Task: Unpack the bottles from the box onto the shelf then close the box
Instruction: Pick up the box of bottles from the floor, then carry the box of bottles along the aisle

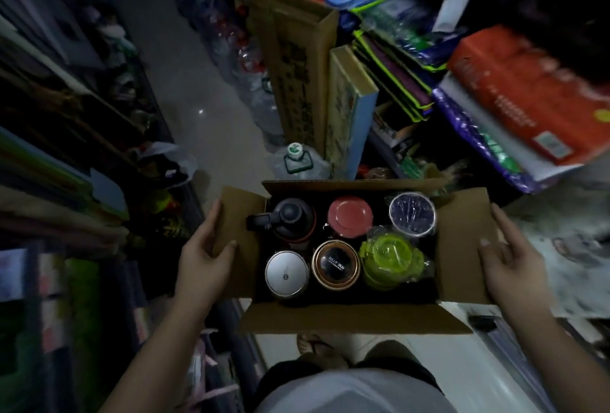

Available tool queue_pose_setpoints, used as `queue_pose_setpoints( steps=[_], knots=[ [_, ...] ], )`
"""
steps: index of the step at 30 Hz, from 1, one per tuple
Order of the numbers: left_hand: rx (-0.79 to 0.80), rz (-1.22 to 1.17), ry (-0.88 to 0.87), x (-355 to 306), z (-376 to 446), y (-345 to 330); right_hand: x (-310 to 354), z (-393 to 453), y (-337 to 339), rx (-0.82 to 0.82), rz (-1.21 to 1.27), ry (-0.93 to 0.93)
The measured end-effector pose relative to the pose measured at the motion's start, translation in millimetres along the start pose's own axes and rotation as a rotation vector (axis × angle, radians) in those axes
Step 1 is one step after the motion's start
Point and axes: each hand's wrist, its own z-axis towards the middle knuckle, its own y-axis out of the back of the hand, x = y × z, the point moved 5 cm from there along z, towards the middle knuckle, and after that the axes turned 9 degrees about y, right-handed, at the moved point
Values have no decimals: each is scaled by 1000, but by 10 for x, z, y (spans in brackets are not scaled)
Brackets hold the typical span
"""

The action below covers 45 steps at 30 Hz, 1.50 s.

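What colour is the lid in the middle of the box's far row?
Red, or reddish pink: the lid shows best in the head view.

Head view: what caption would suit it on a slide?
Both hands hold an open cardboard box of six bottles.
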Motion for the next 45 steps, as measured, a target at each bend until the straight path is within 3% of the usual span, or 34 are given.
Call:
queue_pose_setpoints(
  steps=[10,22,29,33,38,45],
  knots=[
    [310,114,-159,-431,-646,-993,-597,-1256,1379,-285,49,-181],
    [1000,337,-370,-810,-2664,-3560,-1351,-3765,3102,-973,-56,-570],
    [1479,546,-618,-686,-4350,-5056,-1617,-5071,3323,-1494,27,-864],
    [1751,644,-744,-564,-5268,-5715,-1500,-5529,3360,-1765,-71,-1005],
    [2044,664,-849,-494,-6307,-6171,-1403,-5741,3301,-2036,-71,-1111],
    [2327,724,-972,-311,-7426,-6425,-1293,-5711,3182,-2288,-185,-1263]
  ],
)
